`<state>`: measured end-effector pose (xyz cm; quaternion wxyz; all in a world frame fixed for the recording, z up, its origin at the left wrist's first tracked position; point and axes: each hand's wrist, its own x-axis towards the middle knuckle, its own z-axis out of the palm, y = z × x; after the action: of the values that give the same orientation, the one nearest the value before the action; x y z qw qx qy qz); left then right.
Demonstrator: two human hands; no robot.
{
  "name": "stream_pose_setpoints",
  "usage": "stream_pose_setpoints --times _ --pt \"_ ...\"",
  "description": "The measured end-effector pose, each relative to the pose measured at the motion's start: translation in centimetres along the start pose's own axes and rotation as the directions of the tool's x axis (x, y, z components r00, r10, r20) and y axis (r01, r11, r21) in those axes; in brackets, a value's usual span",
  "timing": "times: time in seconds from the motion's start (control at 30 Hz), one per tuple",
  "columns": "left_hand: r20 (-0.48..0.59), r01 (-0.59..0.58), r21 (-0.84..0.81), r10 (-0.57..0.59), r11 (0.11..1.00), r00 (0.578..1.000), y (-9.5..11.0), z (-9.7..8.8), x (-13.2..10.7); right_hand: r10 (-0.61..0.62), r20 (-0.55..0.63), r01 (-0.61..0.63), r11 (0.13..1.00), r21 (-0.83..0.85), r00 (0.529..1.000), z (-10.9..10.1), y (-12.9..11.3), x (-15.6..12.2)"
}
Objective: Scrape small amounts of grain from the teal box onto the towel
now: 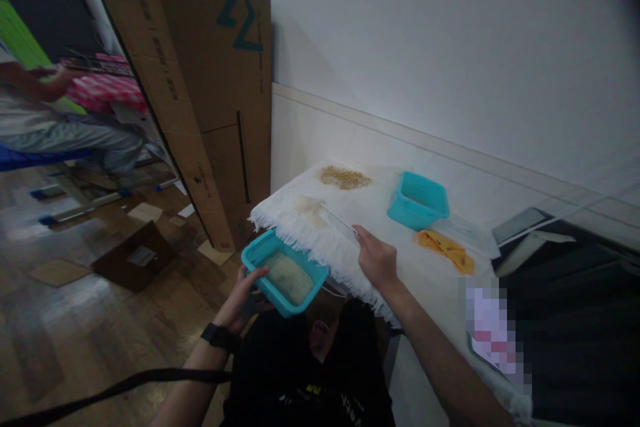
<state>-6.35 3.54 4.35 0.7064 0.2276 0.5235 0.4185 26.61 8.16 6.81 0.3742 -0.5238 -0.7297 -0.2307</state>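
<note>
My left hand (pixel 250 293) grips the near left side of a teal plastic container (pixel 250 257), thumb over the rim. Pale grains like rice (pixel 290 278) lie inside it, and it is held just below the fringed edge of a white cloth (pixel 377 260). Closed around a thin white stick-like tool (pixel 339 218), my right hand (pixel 377 257) is above the cloth. The tool's far tip reaches a thin spread of pale grains (pixel 311 210) on the cloth; its exact kind is unclear. Farther back is a heap of yellowish-brown grains or beans (pixel 345 177).
A second teal container (pixel 420 203) stands at the back right, beside a clear lid (pixel 467 237) and a yellow cloth (pixel 445 250). A tall cardboard box (pixel 220 80) borders the table's left. A seated person (pixel 45 107) is at far left; cardboard pieces (pixel 133 257) litter the floor.
</note>
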Motion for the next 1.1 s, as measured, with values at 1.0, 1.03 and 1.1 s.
stream_pose_setpoints --times 1.0,1.03,1.1 --pt "-0.012 -0.003 -0.029 0.003 1.000 1.000 0.0 0.2 0.4 -0.193 -0.062 0.202 0.955 0.217 0.979 -3.3 -7.0 -1.4" --pt "-0.015 -0.005 -0.030 0.004 1.000 1.000 0.1 0.2 0.4 -0.195 -0.067 0.205 0.953 0.225 0.979 -3.4 -7.3 -1.3" --pt "-0.019 -0.009 -0.029 0.009 1.000 1.000 0.1 0.2 0.4 -0.205 -0.074 0.217 0.946 0.239 0.976 -3.5 -7.8 -1.1"
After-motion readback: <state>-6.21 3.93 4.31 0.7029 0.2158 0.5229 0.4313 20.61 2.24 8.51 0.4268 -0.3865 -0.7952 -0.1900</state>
